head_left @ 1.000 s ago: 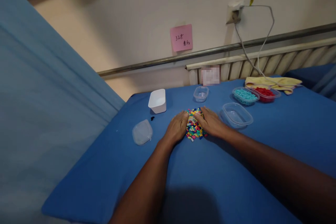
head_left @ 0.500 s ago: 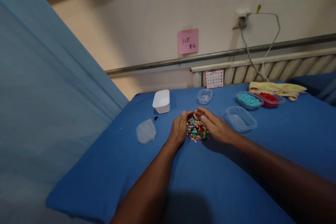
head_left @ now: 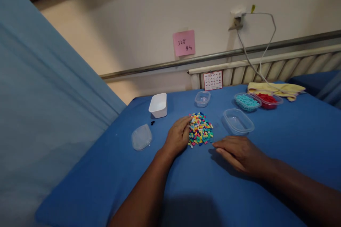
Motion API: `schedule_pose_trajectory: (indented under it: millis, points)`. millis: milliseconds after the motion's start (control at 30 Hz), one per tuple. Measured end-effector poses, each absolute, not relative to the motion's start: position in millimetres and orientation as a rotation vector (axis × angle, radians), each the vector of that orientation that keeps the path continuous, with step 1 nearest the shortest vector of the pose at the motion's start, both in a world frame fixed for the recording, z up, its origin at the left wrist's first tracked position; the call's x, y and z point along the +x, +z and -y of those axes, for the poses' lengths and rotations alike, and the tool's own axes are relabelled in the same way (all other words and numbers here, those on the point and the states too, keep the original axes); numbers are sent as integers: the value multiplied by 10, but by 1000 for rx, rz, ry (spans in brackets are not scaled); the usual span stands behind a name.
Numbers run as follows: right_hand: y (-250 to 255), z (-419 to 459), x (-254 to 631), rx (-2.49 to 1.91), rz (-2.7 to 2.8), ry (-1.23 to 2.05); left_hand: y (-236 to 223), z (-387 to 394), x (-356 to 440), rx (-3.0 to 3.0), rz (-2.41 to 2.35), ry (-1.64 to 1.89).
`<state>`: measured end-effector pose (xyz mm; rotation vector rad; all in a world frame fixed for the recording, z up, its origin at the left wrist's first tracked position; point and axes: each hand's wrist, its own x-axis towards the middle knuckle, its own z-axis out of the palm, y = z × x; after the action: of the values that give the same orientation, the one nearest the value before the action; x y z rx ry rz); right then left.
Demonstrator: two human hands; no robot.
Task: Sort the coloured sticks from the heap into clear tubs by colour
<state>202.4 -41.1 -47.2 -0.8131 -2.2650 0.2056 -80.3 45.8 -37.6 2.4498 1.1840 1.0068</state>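
Head view: the half-open left hand [head_left: 177,135], gripping nothing visible, borders a heap of small multicoloured plastic pieces [head_left: 200,129] on blue cloth [head_left: 93,177]; the right hand [head_left: 241,154] curls alongside, its grip unclear; low sweeps should limit scatter.

1. An indoor room fitted as a tabletop workspace; home, office or workshop cannot be told.
2. Upper centre: a pale wall [head_left: 149,17] with a handwritten pink sticky note [head_left: 184,43] above a metal pipe [head_left: 160,66].
3. Upper right: a wall socket [head_left: 236,22] with a plugged-in cable, over a ribbed radiator [head_left: 277,59].
4. Left side: a light-blue curtain [head_left: 53,95].
5. Centre and below: a blue-covered table [head_left: 106,184] bearing plastic tubs [head_left: 247,103] and small coloured pieces [head_left: 201,129].
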Motion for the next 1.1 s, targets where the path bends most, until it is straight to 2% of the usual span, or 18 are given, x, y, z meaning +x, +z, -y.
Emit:
schedule_pose_trajectory:
  millis: [267,500,600,700,833,1100]
  points:
    - [-337,380,2015,-714,2357,146,-250,-367,-634,2695,-1230,356]
    - [-219,363,2151,-733,2264,-89,-160,-312,-658,2755,-1070,374]
    - [-161,274,2349,-926,2194,-278,-172,-331,-617,2759,-1187,397]
    - [-172,180,2546,-1224,2254,-400,-188,-340,-520,2766,-1225,258]
    - [-267,114,2671,-1453,2386,-334,-170,-260,-403,2769,-1156,67]
    - [-161,197,2597,-1421,2350,-297,-17,27,-300,2757,-1071,-92]
